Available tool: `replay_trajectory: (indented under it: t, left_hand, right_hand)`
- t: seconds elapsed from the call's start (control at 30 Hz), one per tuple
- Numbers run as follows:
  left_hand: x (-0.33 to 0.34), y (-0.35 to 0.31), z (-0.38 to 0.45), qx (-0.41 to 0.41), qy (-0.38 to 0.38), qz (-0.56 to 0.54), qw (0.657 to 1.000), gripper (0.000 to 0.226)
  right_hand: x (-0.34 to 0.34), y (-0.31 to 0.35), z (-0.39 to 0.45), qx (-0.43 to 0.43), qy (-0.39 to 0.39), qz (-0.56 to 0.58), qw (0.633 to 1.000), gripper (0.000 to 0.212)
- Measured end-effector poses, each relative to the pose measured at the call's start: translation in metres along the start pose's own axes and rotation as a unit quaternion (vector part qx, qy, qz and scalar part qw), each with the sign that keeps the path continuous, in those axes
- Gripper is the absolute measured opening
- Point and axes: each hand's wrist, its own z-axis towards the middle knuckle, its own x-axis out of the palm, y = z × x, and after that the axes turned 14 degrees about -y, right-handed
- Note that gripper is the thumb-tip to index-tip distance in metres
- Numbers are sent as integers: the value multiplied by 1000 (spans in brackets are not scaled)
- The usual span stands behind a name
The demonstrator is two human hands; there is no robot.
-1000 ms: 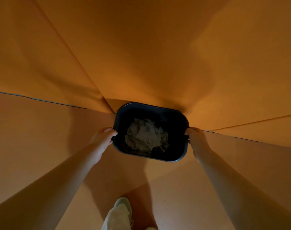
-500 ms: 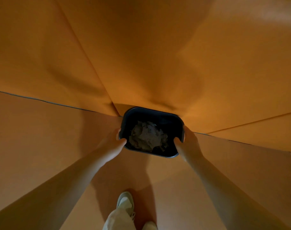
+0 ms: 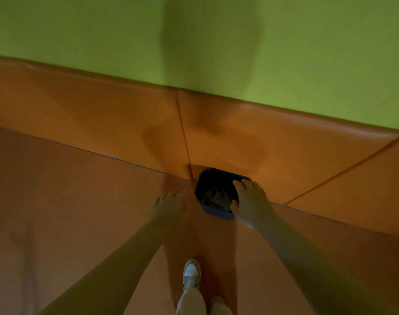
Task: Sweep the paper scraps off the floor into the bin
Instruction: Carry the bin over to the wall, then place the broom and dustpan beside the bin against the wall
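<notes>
A small dark bin point(image 3: 211, 178) stands on the orange floor against the padded orange wall base. Crumpled paper scraps point(image 3: 216, 198) lie inside it. My right hand point(image 3: 250, 202) hangs over the bin's right rim with fingers spread, covering that side; whether it touches the rim I cannot tell. My left hand point(image 3: 171, 208) hovers to the left of the bin, apart from it, fingers loose and holding nothing.
An orange padded skirting point(image 3: 125, 123) runs along the wall under a green wall point(image 3: 285, 53). My shoe point(image 3: 191, 275) and trouser leg stand on the floor point(image 3: 68, 212) below the bin. No loose scraps show on the floor.
Both hands have let go of the bin's sides. The left hand has drawn away to the left. The view has lifted and pulled back, bringing the green wall into sight.
</notes>
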Motion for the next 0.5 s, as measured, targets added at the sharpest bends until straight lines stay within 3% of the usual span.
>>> replay_trajectory:
  t: [0.27,0.5]
  left_hand:
    - [-89,16,-106,-33,-70,-6,997,56]
    - [-134,68,-192,-106,-123,-60,985,56]
  right_hand:
    - [-90,90,-59,-90,-15,31,995,61]
    - [-114,185,-118,-179,19,26,983,62]
